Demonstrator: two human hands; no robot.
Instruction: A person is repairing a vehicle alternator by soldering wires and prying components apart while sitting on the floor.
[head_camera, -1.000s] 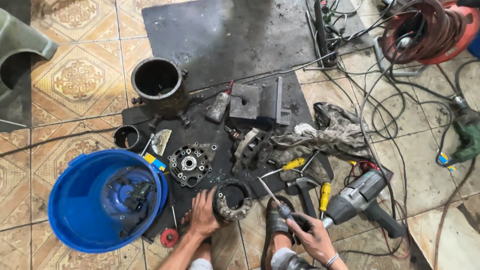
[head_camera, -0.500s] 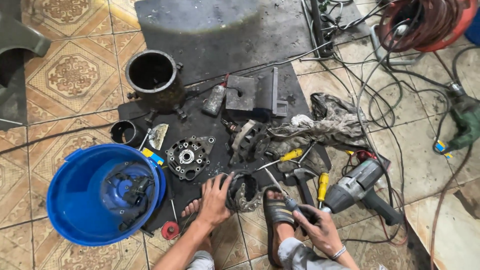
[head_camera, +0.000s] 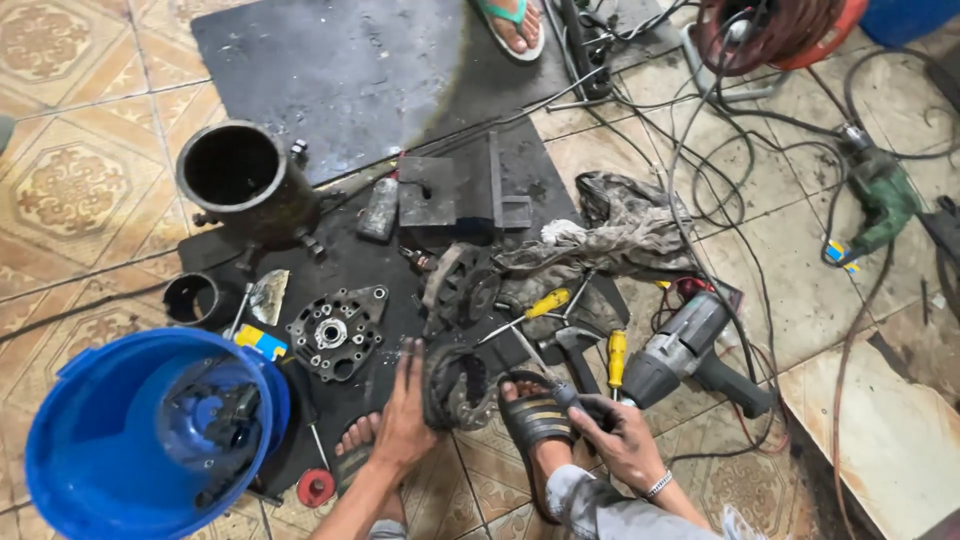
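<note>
The stator ring sits on the black mat right by the person's feet, stood up on edge. Left hand is flat against its side, fingers spread to steady it rather than wrapped round. Right hand has its fingers clamped on a screwdriver, tip angled in toward the ring's rim. Looks to me like the prying or scraping stage on that ring, so the next move wants the left hand bracing firmly while the tip finds its seam. Around it: end plate just left, yellow screwdrivers, impact wrench, rag, housing, blue bucket
</note>
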